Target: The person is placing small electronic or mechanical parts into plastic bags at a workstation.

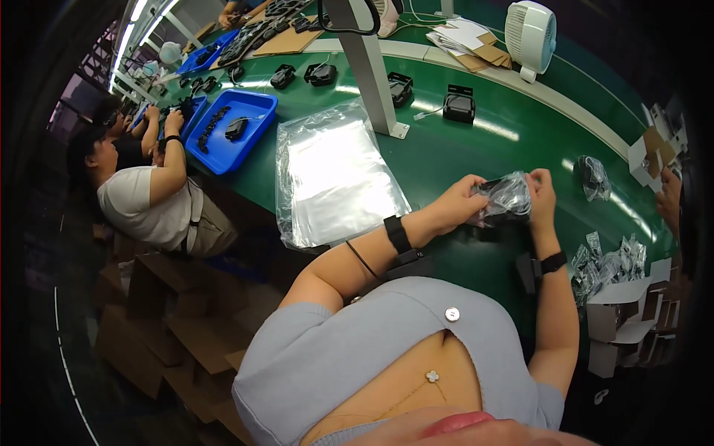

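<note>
The left grip [457,202] is closed with thumb and fingers on the left end of the bagged unit [506,199], a dark thing in crinkled clear film; the right grip [541,195] is closed on its right end. The unit is held between the 2, just above the near side of the green desk [439,160]. To do this wrapping well, I would keep the left grip firm on the body and let the right fold the loose film, pressing air out toward the open end and smoothing the creases without pulling hard enough to tear it. The clear bags [335,178] lie flat by the left forearm, best kept square so that 1 lifts off cleanly. Another wrapped unit [593,177] on the right looks like a fair model for a snug fold. Farther off, bare units [459,104] stand spaced out; any trailing cable should probably be tucked in before bagging

Hard to make out: the fingertips behind the film, the bag's mouth, and whether a cable is inside. The small packs [610,264] at right blur into a glinting heap. Another person's hand [669,195] is cut off by the dark rim, and beyond the blue tray [256,141] the far units merge together
</note>
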